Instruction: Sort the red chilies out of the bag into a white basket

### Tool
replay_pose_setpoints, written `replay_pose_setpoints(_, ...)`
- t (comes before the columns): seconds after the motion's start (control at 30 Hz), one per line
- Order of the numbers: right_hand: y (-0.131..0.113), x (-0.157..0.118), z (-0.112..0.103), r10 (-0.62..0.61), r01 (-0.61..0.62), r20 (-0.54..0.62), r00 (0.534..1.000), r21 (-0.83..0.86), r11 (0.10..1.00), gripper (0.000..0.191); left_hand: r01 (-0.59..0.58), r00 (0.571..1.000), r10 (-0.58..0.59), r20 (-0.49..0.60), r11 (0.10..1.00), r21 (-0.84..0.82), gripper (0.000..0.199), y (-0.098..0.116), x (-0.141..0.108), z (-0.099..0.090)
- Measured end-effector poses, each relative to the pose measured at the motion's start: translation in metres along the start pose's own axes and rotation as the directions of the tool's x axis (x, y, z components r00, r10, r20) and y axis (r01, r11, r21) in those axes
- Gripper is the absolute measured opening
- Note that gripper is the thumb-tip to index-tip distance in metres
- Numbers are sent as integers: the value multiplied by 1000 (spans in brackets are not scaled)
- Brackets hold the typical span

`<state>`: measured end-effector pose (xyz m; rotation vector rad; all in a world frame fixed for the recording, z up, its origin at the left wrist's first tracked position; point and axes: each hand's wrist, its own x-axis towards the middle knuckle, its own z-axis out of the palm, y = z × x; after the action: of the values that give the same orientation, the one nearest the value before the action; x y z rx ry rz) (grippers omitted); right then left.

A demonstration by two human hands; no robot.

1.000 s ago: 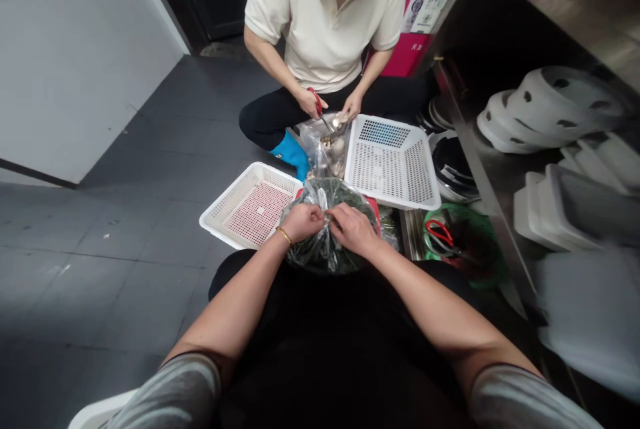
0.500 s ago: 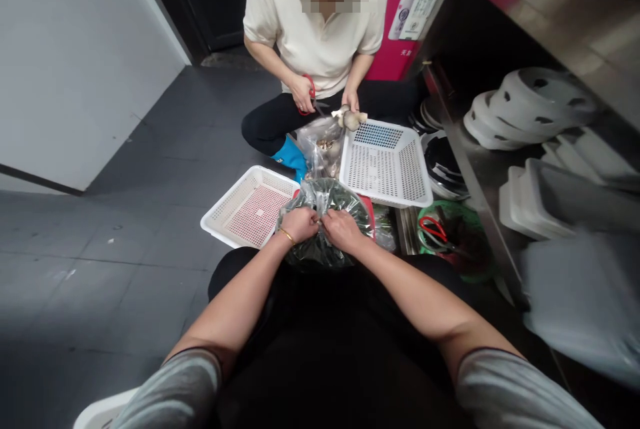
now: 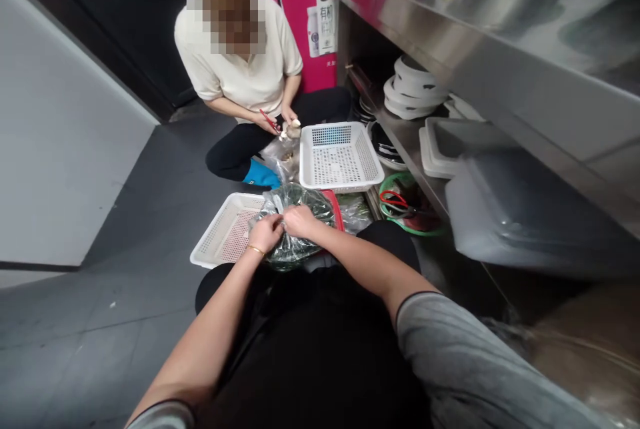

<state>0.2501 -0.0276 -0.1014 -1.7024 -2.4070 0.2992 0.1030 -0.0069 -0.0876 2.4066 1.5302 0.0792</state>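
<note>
A clear plastic bag [image 3: 305, 250] full of dark green leaves sits between my knees. My left hand [image 3: 266, 233] pinches the gathered neck of this bag from the left. Close against it, my right hand [image 3: 300, 221] grips the same gathered plastic, fingers closed. The fingertips of both hands nearly touch, and what lies between them is too small to make out. A red rim or handle [image 3: 333, 209] shows behind the bag on its right. To the left, partly behind the bag, is a white perforated basket [image 3: 220, 232].
Opposite me a seated person [image 3: 245, 82] holds red scissors [image 3: 269, 121] and a mushroom [image 3: 292, 129] beside another white basket [image 3: 340, 159]. A green basket [image 3: 397, 182] with red-handled scissors [image 3: 395, 201] stands right. A metal shelf [image 3: 480, 49] with white containers [image 3: 415, 85] juts out on the right.
My view has swung to the right, so the scene sits further left and more of the shelf shows. Both my hands stay at the bag's neck, the right now higher over it.
</note>
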Motion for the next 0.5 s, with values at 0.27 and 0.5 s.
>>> replay_pose_setpoints(0.27, 11, -17, -20, -9, 12, -30, 1000, 76, 997, 37, 113, 992, -110, 53, 993, -46, 18, 22, 22, -10)
replay_pose_setpoints(0.5, 26, -25, -9, -106, 124, -135, 985, 131, 984, 22, 252, 966, -259, -9, 948, -195, 13, 10, 23, -12)
